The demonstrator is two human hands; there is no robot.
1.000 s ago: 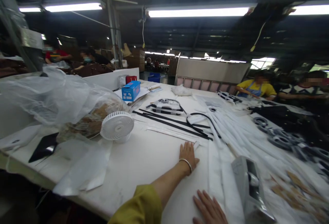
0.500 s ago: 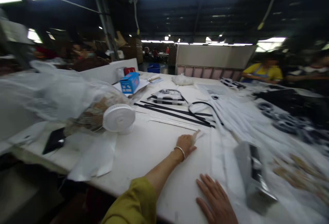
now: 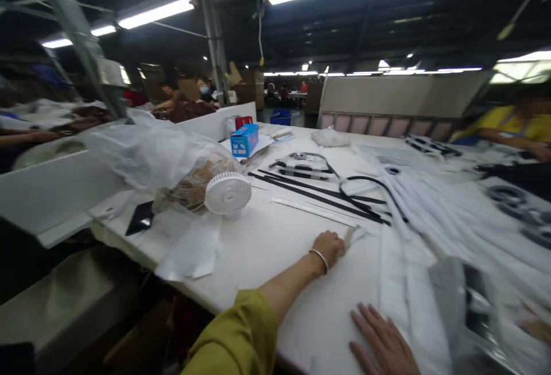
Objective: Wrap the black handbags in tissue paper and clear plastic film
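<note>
My left hand (image 3: 328,248), with a bracelet at the wrist and a mustard sleeve, rests on the white tabletop (image 3: 258,248). Its fingers are curled closed at a small beige strip (image 3: 350,238) with a clear, film-like edge; the exact kind is unclear. Just beyond lies a thin white strip (image 3: 310,212), and past it several long black strips (image 3: 318,194). Nearer to me, my right hand (image 3: 383,340) lies flat with its fingers spread and nothing in it. White fabric-like material (image 3: 413,306) runs along its right side.
A white round fan (image 3: 228,193) stands at left beside a clear bag of brown material (image 3: 193,182). A dark phone-like slab (image 3: 140,217) lies near the table edge. A blue box (image 3: 244,140) sits farther back. At right is a plastic-wrapped bundle (image 3: 469,306); a co-worker in yellow (image 3: 512,125) sits beyond.
The view has swung left, so the table and its things appear farther right. Both hands keep about the same places on the table; the left one still holds the beige strip.
</note>
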